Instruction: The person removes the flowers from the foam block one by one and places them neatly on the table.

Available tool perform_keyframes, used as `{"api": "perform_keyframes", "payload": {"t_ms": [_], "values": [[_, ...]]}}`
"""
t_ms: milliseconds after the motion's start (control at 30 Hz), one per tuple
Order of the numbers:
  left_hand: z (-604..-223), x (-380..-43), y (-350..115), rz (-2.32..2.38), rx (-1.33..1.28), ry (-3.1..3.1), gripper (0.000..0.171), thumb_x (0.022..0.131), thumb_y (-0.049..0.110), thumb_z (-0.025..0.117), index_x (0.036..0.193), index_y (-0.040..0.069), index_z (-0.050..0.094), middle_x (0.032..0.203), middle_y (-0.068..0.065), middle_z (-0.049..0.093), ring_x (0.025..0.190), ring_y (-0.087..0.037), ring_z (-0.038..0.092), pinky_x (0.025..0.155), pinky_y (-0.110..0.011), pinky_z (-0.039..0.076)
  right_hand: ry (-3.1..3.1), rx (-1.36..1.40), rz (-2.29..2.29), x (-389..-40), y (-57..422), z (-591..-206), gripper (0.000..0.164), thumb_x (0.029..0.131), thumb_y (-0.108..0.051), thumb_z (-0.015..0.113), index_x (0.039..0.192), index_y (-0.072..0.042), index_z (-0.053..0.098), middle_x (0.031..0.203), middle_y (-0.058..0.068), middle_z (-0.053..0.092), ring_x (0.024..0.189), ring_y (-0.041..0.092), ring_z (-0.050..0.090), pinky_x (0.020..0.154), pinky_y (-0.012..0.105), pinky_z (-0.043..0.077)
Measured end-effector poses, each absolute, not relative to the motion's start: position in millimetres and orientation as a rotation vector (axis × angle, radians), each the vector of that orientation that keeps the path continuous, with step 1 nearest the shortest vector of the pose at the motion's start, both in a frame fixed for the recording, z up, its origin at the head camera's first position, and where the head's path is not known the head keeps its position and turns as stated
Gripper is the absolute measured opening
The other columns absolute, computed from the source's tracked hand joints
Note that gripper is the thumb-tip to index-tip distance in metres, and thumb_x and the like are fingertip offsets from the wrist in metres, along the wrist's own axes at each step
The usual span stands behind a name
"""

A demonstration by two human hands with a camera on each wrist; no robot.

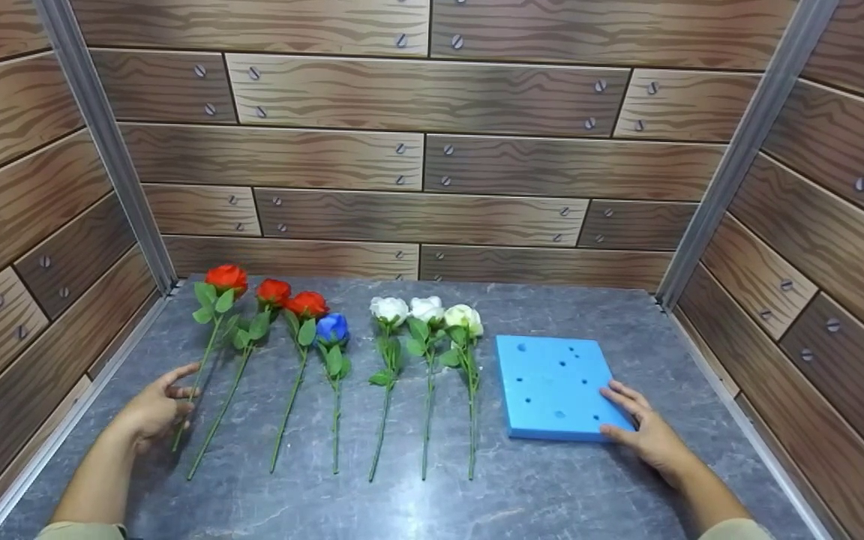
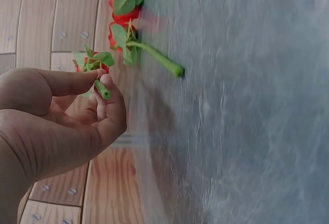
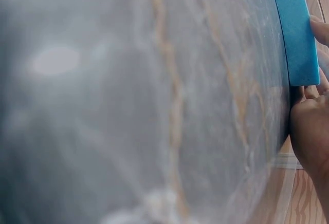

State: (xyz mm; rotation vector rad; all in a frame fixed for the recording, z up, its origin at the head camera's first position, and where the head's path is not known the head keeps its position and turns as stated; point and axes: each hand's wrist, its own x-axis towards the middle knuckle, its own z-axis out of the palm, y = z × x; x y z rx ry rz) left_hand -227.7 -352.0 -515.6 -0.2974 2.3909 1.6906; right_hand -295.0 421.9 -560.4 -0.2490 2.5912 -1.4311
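My left hand (image 1: 151, 414) pinches the lower stem of the leftmost red rose (image 1: 226, 279) between thumb and fingers. In the left wrist view the cut end of that stem (image 2: 104, 91) pokes out past the fingertips. Right beside it lies a second red rose (image 1: 273, 291), its stem slanting toward the front. On the other side, my right hand (image 1: 648, 433) rests at the right edge of a flat blue foam block (image 1: 552, 386) dotted with holes. Its fingers are fairly straight, with the thumb at the block's front right corner.
Between the hands lie a third red rose (image 1: 307, 303), a blue rose (image 1: 333, 328), two white roses (image 1: 388, 309) and a pale yellow-green one (image 1: 464, 318), stems toward the front. Wood-patterned walls (image 1: 424, 157) enclose the grey marbled table (image 1: 394, 514) at the back and sides.
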Motion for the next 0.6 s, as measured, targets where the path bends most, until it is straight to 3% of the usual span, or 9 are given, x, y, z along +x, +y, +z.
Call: {"api": "perform_keyframes", "payload": {"t_ms": [200,367,500,600], "values": [[-519.5,-228.7,-362.5,1.619,-0.322,2.411,0.081,0.102,-0.011,0.052,0.171,-0.003,0.009,0.155,-0.043,0.041,0.087,-0.011,0.056,0.070,-0.021,0.059,2.601,-0.258,-1.431,-294.7,422.7,-562.2,0.080,0.099,-0.020,0.080,0.164,0.002,0.041,0.180,0.022,0.014,0.167,0.054,-0.003,0.134,0.073,0.002],[-522.5,-227.9,-366.9,1.503,-0.361,2.457,0.080,0.103,-0.005,0.054,0.168,-0.008,0.007,0.162,-0.040,0.040,0.084,-0.013,0.057,0.061,-0.019,0.047,2.596,-0.265,-1.448,-294.0,422.9,-562.0,0.079,0.099,-0.018,0.080,0.164,0.002,0.041,0.180,0.021,0.015,0.167,0.054,-0.002,0.134,0.073,0.001],[-524.5,-228.3,-368.4,1.398,-0.365,2.533,0.072,0.100,-0.005,0.057,0.161,-0.019,0.020,0.155,-0.042,0.046,0.109,-0.027,0.067,0.077,-0.024,0.056,2.595,-0.258,-1.452,-293.0,422.8,-562.1,0.079,0.098,-0.018,0.081,0.164,0.001,0.042,0.180,0.021,0.016,0.167,0.053,-0.002,0.134,0.072,0.001],[-527.1,-229.0,-367.9,1.324,-0.367,2.613,0.061,0.095,-0.006,0.058,0.150,-0.022,0.039,0.145,-0.043,0.053,0.122,-0.039,0.064,0.083,-0.025,0.057,2.586,-0.253,-1.446,-292.4,423.1,-562.0,0.080,0.098,-0.019,0.081,0.165,0.000,0.040,0.181,0.019,0.014,0.168,0.052,-0.003,0.135,0.069,0.001]]}}
